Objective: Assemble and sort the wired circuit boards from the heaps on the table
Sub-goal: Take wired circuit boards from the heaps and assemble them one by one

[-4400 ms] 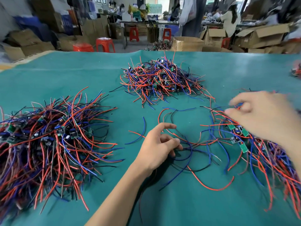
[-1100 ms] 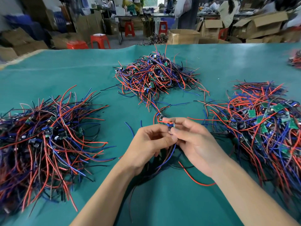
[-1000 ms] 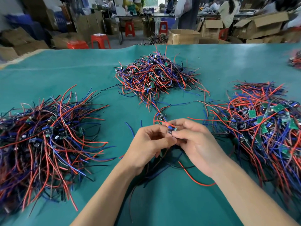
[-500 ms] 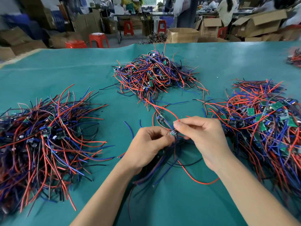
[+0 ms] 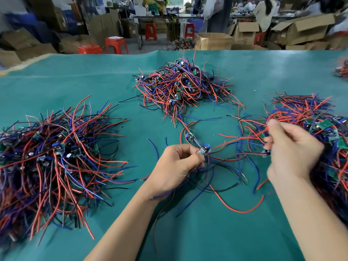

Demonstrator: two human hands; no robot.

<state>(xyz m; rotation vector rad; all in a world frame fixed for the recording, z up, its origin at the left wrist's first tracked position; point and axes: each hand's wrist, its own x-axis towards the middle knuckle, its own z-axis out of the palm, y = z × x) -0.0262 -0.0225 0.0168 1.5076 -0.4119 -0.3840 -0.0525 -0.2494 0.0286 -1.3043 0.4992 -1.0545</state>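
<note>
My left hand [image 5: 176,167] pinches a small wired circuit board [image 5: 204,150] over the green table [image 5: 94,81]; its blue, black and red wires trail under my palm. A second small board [image 5: 190,137] lies just beyond it. My right hand [image 5: 291,151] is blurred, its fingers curled among red wires at the near edge of the right heap [image 5: 308,113]; the blur hides whether it holds one. A big heap of wired boards [image 5: 56,157] lies at the left, and another heap [image 5: 183,85] sits further back in the middle.
A loose red wire [image 5: 237,210] curls on the table between my forearms. A small pile [image 5: 341,69] shows at the far right edge. Beyond the table stand red stools [image 5: 116,45], cardboard boxes [image 5: 213,41] and people at benches.
My right hand has let go of the board held between both hands and swung right to the right heap. My left hand stays put, still pinching the board.
</note>
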